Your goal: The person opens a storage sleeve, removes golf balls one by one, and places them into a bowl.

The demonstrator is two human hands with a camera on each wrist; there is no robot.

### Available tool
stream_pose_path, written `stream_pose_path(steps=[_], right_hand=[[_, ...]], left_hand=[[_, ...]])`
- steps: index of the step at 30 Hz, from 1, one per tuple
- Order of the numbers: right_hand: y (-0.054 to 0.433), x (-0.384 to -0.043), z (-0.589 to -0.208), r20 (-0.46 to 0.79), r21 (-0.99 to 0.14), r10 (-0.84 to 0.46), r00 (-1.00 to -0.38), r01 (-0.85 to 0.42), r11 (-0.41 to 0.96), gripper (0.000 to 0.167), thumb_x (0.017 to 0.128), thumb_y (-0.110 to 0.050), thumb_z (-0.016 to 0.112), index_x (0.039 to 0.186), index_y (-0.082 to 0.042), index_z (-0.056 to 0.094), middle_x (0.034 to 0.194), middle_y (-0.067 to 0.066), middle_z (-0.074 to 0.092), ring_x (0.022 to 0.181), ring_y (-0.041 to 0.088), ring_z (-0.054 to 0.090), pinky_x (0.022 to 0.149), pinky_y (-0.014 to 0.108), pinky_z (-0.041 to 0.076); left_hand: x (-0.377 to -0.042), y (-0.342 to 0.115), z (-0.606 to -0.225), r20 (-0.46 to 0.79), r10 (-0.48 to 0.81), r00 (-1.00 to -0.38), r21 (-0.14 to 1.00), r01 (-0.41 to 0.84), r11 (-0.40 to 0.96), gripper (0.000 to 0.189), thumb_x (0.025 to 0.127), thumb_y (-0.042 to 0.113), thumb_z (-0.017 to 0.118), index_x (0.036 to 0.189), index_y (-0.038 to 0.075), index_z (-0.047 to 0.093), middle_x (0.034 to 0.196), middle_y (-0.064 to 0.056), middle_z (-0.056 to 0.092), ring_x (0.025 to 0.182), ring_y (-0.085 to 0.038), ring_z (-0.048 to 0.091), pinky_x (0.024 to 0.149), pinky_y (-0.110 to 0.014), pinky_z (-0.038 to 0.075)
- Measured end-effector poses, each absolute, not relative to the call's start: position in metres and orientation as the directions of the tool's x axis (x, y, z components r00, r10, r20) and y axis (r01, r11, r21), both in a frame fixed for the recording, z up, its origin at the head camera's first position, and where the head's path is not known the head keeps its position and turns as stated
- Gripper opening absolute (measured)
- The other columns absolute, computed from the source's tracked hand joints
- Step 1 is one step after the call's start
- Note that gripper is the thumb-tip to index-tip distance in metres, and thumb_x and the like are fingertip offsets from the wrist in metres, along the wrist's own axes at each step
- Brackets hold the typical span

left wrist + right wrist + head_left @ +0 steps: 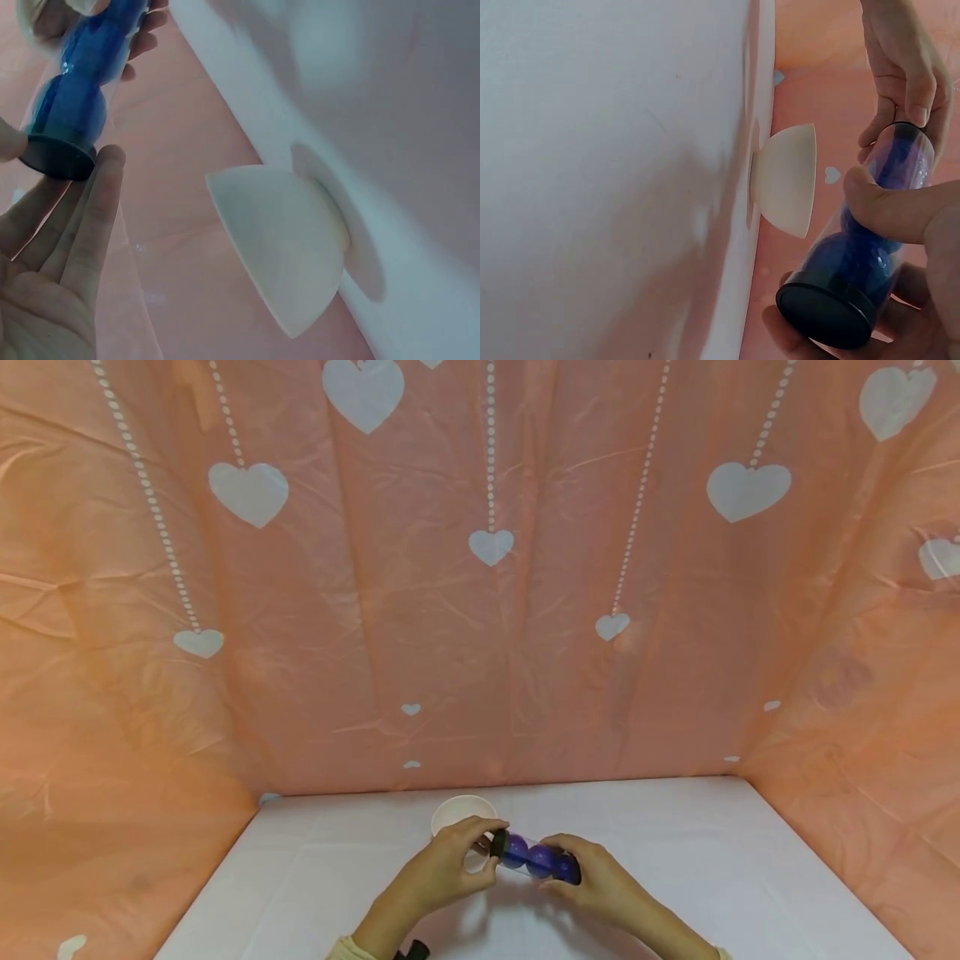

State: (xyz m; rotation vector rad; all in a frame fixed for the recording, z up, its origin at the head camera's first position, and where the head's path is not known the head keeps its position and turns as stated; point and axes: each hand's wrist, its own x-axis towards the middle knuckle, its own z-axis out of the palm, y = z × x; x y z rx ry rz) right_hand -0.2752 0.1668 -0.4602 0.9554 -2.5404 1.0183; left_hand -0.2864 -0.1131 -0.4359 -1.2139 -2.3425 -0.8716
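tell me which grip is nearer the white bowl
Left. The left grip is just in front of the white bowl, partly overlapping it in the head view; the right grip is farther off, to the bowl's right.

A left hand (60,281) shows its palm and long fingers. Its thumb and fingers pinch the round black cap (58,159) on the end of a clear tube (86,73). Blue balls (69,112) sit in a row inside the tube. Up at the top, a right hand (46,21) holds the tube too, with its fingers around it. Apart from them, a white bowl (281,240) has its foot on the white table (390,142). The bowl's inside is hidden. Pink cloth (176,139) hangs behind.
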Motion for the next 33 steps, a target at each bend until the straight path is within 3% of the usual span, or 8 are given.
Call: stream_pose_path(steps=[9, 18, 21, 24, 29, 33], right_hand=[[0.167, -0.274, -0.457, 0.417, -0.532, -0.493, -0.764, -0.645, 0.549, 0.044, 0.089, -0.027, 0.089, 0.126, -0.008, 0.073, 0.121, 0.007, 0.077, 0.108, 0.019, 0.072, 0.094, 0.039, 0.062], [0.17, -0.275, -0.456, 0.386, -0.553, -0.533, -0.753, -0.651, 0.52, 0.044, 0.091, -0.028, 0.088, 0.127, -0.006, 0.074, 0.12, 0.009, 0.078, 0.103, 0.012, 0.071, 0.086, 0.032, 0.061], [0.17, -0.275, -0.455, 0.386, -0.552, -0.537, -0.75, -0.654, 0.517, 0.044, 0.091, -0.027, 0.088, 0.127, -0.007, 0.074, 0.12, 0.008, 0.078, 0.105, 0.013, 0.071, 0.088, 0.034, 0.061], [0.171, -0.276, -0.454, 0.395, -0.553, -0.532, -0.749, -0.657, 0.513, 0.043, 0.09, -0.028, 0.088, 0.127, -0.009, 0.075, 0.121, 0.007, 0.078, 0.108, 0.013, 0.071, 0.092, 0.037, 0.062], [0.172, -0.278, -0.456, 0.405, -0.555, -0.546, -0.734, -0.671, 0.491, 0.042, 0.091, -0.026, 0.089, 0.127, -0.01, 0.075, 0.12, 0.005, 0.078, 0.107, 0.01, 0.07, 0.092, 0.036, 0.062], [0.171, -0.278, -0.458, 0.393, -0.572, -0.573, -0.719, -0.679, 0.46, 0.043, 0.091, -0.026, 0.088, 0.128, -0.008, 0.074, 0.119, 0.007, 0.078, 0.104, 0.008, 0.069, 0.089, 0.032, 0.061]], left_hand=[[-0.284, -0.108, -0.442, 0.603, 0.586, -0.541, 0.211, 0.817, 0.537, 0.054, 0.081, 0.003, 0.08, 0.133, 0.001, 0.067, 0.122, -0.007, 0.075, 0.094, -0.01, 0.071, 0.086, -0.025, 0.062], [-0.285, -0.112, -0.444, 0.577, 0.634, -0.515, 0.173, 0.836, 0.521, 0.054, 0.082, 0.003, 0.078, 0.134, 0.0, 0.065, 0.125, -0.012, 0.075, 0.102, -0.015, 0.074, 0.094, -0.031, 0.062], [-0.288, -0.115, -0.444, 0.577, 0.638, -0.51, 0.236, 0.852, 0.467, 0.053, 0.083, 0.001, 0.078, 0.134, 0.0, 0.065, 0.12, -0.01, 0.075, 0.098, -0.012, 0.073, 0.09, -0.027, 0.062], [-0.291, -0.118, -0.443, 0.552, 0.64, -0.535, 0.381, 0.844, 0.378, 0.05, 0.088, 0.0, 0.078, 0.135, 0.002, 0.063, 0.121, -0.008, 0.072, 0.1, -0.011, 0.072, 0.09, -0.025, 0.062], [-0.295, -0.123, -0.445, 0.458, 0.633, -0.624, 0.621, 0.734, 0.275, 0.05, 0.095, 0.015, 0.085, 0.133, 0.009, 0.055, 0.125, -0.004, 0.063, 0.107, -0.011, 0.067, 0.095, -0.03, 0.061], [-0.296, -0.125, -0.447, 0.427, 0.626, -0.653, 0.667, 0.695, 0.269, 0.052, 0.091, 0.025, 0.09, 0.125, 0.013, 0.052, 0.117, -0.001, 0.06, 0.105, -0.009, 0.065, 0.091, -0.03, 0.061]])
